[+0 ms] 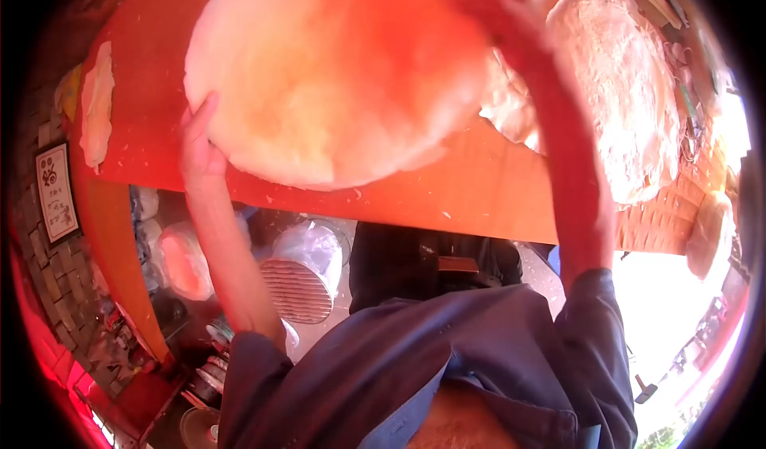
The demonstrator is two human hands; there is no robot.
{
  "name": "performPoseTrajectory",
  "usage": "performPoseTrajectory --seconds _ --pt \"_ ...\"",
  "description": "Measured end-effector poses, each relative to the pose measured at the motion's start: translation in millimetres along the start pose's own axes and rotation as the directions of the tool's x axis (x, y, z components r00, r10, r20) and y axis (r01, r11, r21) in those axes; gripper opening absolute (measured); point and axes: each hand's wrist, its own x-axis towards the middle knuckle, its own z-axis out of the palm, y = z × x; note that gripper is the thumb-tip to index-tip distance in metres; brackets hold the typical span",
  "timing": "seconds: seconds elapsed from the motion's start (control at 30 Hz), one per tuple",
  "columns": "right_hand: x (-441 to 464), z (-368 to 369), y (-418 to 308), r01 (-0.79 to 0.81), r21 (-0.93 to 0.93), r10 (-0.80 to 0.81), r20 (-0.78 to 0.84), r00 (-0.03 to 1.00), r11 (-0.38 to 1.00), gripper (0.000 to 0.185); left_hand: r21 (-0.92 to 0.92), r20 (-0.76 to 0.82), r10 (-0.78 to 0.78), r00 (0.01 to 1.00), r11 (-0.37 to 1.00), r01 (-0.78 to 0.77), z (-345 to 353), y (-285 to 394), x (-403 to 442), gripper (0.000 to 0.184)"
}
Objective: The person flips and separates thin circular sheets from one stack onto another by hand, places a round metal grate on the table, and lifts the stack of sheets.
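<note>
A large round pale sheet (319,90), which looks like thin flatbread or dough, spans the upper middle of the view over the orange-red table. At its left edge my left hand (203,142) grips the rim; one digit lies along the edge and the other fingers are partly hidden. My right hand (495,18) reaches to the sheet's upper right edge, blurred and in shade, so its fingers cannot be made out. Beside my right forearm lie several similar crinkled sheets (606,90), overlapping in a pile.
The table (471,186) has its near edge just in front of my body. A narrow pale piece (97,106) lies at its left end. Below stand a ribbed, plastic-lined bin (299,281) and a pinkish bag (185,261). A framed sign (57,192) is at far left.
</note>
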Motion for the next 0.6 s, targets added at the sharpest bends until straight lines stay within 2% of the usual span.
performPoseTrajectory --seconds 0.03,0.07,0.1,0.17,0.23,0.27,0.33,0.37,0.4,0.43,0.5,0.53,0.57,0.6 --pt "-4 -1 2 -0.014 -0.002 0.014 -0.002 1.0 1.0 0.03 0.061 -0.046 -0.028 0.999 0.998 0.031 -30 -29 17 0.048" --pt "-11 1 41 -0.079 -0.052 0.077 -0.028 0.997 0.996 0.028 0.114 -0.094 -0.069 0.993 0.99 0.08 -43 -54 22 0.043" --pt "2 38 56 -0.101 -0.074 0.098 -0.039 0.994 0.992 0.026 0.136 -0.126 -0.086 0.988 0.985 0.103 -66 -45 40 0.039" --pt "11 31 61 -0.032 -0.132 0.031 -0.015 0.999 0.991 0.034 0.059 -0.076 -0.067 0.995 0.996 0.072 -74 -40 49 0.04" --pt "-5 30 46 0.075 -0.548 -0.2 -0.173 0.964 0.833 0.041 0.185 -0.142 0.023 0.99 0.983 0.003 -75 -49 33 0.041" --pt "-6 30 40 0.103 -0.721 -0.348 -0.199 0.916 0.685 0.044 0.257 -0.16 0.091 0.983 0.965 -0.048 -73 -46 32 0.041" --pt "26 25 83 0.093 -0.884 -0.516 -0.179 0.837 0.457 0.057 0.195 -0.31 0.039 0.95 0.98 0.023 -54 -40 16 0.041" --pt "21 40 77 0.003 -0.853 -0.404 -0.244 0.882 0.522 0.064 0.166 -0.379 0.012 0.925 0.985 0.056 -46 -39 12 0.041" --pt "17 56 69 -0.097 -0.817 -0.284 -0.305 0.909 0.568 0.071 0.047 -0.218 -0.135 0.967 0.988 0.148 -62 -48 20 0.042" --pt "18 64 95 0.153 -0.861 -0.591 -0.193 0.783 0.485 0.077 0.081 -0.225 -0.081 0.971 0.992 0.101 -70 -62 23 0.042" --pt "18 69 108 0.237 -0.89 -0.691 -0.112 0.714 0.389 0.08 0.138 -0.23 0.031 0.973 0.99 0.001 -80 -81 29 0.041" --pt "26 72 121 0.193 -0.888 -0.637 -0.134 0.759 0.417 0.08 0.054 -0.201 -0.036 0.979 0.997 0.048 -89 -82 30 0.038" --pt "31 60 128 0.138 -0.891 -0.581 -0.158 0.798 0.433 0.08 0.054 -0.239 -0.018 0.971 0.998 0.031 -82 -82 27 0.035" --pt "11 49 105 0.155 -0.884 -0.576 -0.147 0.804 0.441 0.074 0.046 -0.2 -0.074 0.977 0.995 0.085 -80 -77 28 0.035"
